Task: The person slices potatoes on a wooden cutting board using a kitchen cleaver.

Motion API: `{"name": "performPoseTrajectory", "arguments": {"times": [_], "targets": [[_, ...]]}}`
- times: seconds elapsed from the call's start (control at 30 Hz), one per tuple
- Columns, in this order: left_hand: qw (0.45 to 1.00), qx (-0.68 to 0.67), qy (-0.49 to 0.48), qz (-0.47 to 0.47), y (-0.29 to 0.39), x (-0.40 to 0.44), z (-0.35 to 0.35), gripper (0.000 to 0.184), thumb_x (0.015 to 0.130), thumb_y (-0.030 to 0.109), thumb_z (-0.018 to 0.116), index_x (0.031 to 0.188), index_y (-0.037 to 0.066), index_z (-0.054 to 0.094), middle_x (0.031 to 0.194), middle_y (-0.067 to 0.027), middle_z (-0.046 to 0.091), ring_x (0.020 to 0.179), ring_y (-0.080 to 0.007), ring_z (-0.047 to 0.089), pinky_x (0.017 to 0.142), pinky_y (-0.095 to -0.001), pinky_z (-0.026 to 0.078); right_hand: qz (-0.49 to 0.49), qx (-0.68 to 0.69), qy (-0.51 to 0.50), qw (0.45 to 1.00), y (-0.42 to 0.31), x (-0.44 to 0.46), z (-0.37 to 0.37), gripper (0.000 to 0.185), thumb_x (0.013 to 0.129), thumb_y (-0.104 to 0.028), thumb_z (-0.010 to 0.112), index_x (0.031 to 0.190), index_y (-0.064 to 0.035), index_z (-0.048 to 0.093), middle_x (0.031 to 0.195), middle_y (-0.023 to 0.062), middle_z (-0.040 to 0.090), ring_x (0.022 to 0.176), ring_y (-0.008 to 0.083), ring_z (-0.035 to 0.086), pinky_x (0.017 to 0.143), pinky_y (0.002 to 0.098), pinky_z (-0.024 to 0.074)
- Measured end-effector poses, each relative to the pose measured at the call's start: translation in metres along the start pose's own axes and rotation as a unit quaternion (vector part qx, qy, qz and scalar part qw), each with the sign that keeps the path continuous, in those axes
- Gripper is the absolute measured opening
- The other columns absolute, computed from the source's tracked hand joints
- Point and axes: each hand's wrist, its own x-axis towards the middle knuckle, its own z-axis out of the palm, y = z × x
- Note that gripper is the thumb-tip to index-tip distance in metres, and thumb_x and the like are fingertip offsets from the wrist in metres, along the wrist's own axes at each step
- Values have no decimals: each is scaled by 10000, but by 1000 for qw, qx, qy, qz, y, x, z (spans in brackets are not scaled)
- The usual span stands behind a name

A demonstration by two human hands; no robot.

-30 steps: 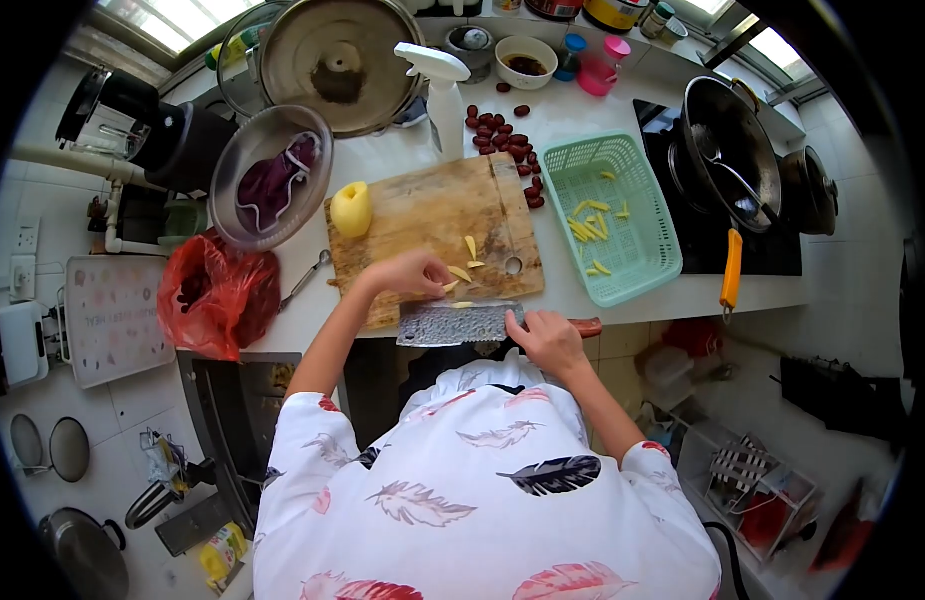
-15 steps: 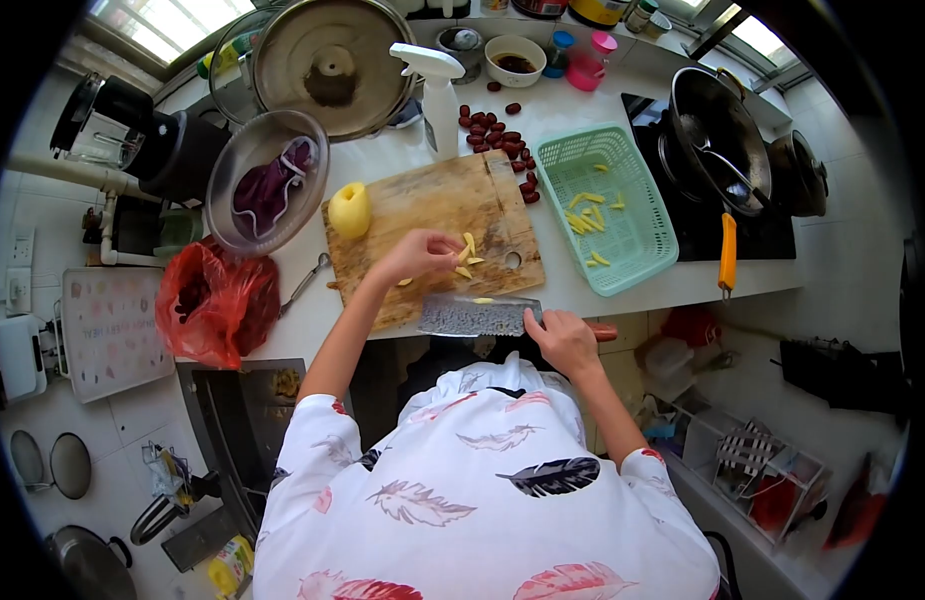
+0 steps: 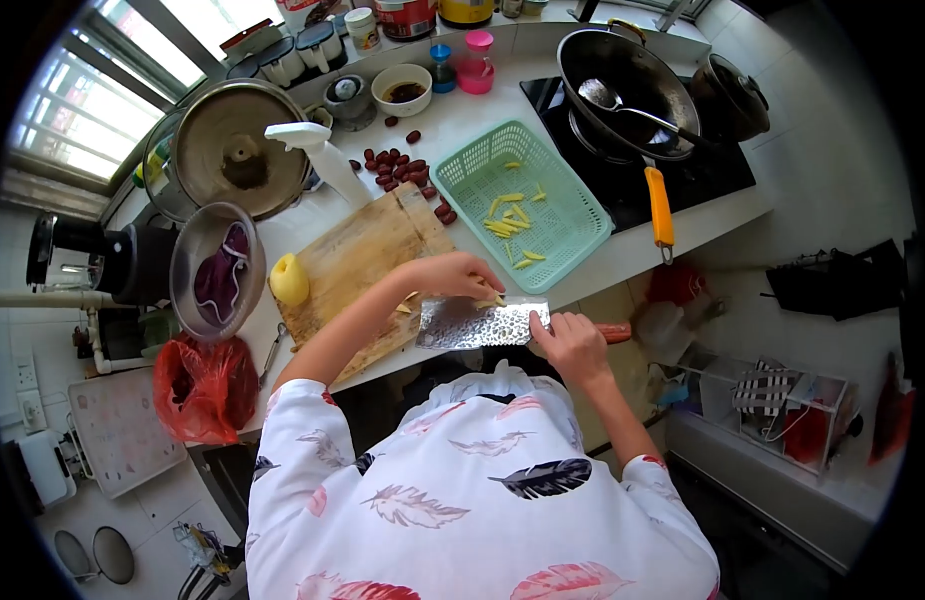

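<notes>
Left hand (image 3: 454, 276) bent low over the cleaver (image 3: 467, 328), its fingertips drawn together beside pale strips (image 3: 499, 300); whether it pinched one or the strips simply lay on the metal could not be told. At the far left of the table (image 3: 292, 235), a red bag (image 3: 207, 390) sat by the near corner, and behind it a clear bowl (image 3: 188, 282) held a purple cloth (image 3: 222, 275), both apparently set aside to be out of the arms' way. On the left part of the board (image 3: 352, 245) stood the fruit (image 3: 289, 280), peeled, pale yellow and rounded, perhaps an apple; it was well apart from the hands, likely to give them room. Another few strips lay beside the left wrist, thin and cream-yellow. Broad dimpled face upward, the cleaver reached past the board's near edge toward the person, probably held flat so that it could bear strips like a small tray. At its heel the right hand (image 3: 574, 348) was closed on it, thumb toward the metal, which likely kept it steady. Farther right, the green basket (image 3: 567, 235) stood near the board, handy for both hands, with yellow strips loosely clustered on its floor. Beyond it, a pan (image 3: 602, 62) rested on the stove, its orange handle angled toward the person.
</notes>
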Motion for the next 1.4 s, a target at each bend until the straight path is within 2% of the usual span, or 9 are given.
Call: {"name": "performPoseTrajectory", "arguments": {"times": [0.43,0.53,0.63,0.8,0.97,1.13,1.3,1.33,1.4], "targets": [[992,101,-63,34,33,116,-47,240,784,152,689,1011,72,685,717,0,615,640,-102,508,583,-254,404,106,-20,51,993,65,-17,-9,330,671,-37,564,992,-86,626,627,40,436,563,197,492,505,319,407],[984,173,37,17,22,128,-51,351,820,106,622,1163,38,595,885,-52,663,752,-135,594,657,-271,460,115,-6,46,992,72,-18,-5,331,677,-34,569,999,-82,625,630,45,446,573,207,505,512,327,417],[996,26,49,-74,27,118,-60,592,847,61,568,1378,7,312,1155,-126,596,972,-174,610,851,-288,479,128,9,57,990,76,-22,4,287,702,-47,565,985,-71,609,640,47,460,577,205,509,514,311,421],[990,-118,81,15,21,87,-68,496,895,48,536,1357,19,357,1202,-135,573,1035,-163,589,914,-272,469,227,72,65,969,70,-24,11,272,703,-29,588,970,-65,626,648,67,489,606,245,549,552,347,462],[906,-347,241,12,22,39,-46,411,906,73,536,1298,9,432,1115,-127,622,1006,-177,605,889,-291,492,280,196,92,935,47,-9,5,230,729,-14,633,958,-39,621,696,84,586,605,256,583,532,362,457],[766,-445,464,22,1,-24,-11,346,909,107,544,1231,-7,488,1070,-132,636,974,-180,614,858,-281,498,415,458,63,784,10,21,10,135,845,-99,618,818,19,558,584,71,569,484,114,509,473,265,403],[608,-200,767,-37,-73,-50,31,194,887,119,567,1012,-26,597,954,-81,643,906,-141,596,774,-269,463,405,545,36,734,-19,63,46,186,865,-117,600,784,34,529,536,41,522,473,79,473,466,246,388],[606,-202,769,-39,-70,-55,43,194,887,119,567,1012,-26,597,954,-81,643,906,-141,596,774,-269,463,397,565,29,723,-22,67,53,187,865,-118,599,787,37,532,533,37,518,472,80,477,465,247,388],[737,-37,665,-121,-66,-61,65,197,829,117,627,978,-9,604,892,-88,596,820,-196,579,728,-291,460,385,546,15,744,-24,70,60,173,865,-111,596,791,34,537,541,34,517,474,76,478,462,246,384]]}}
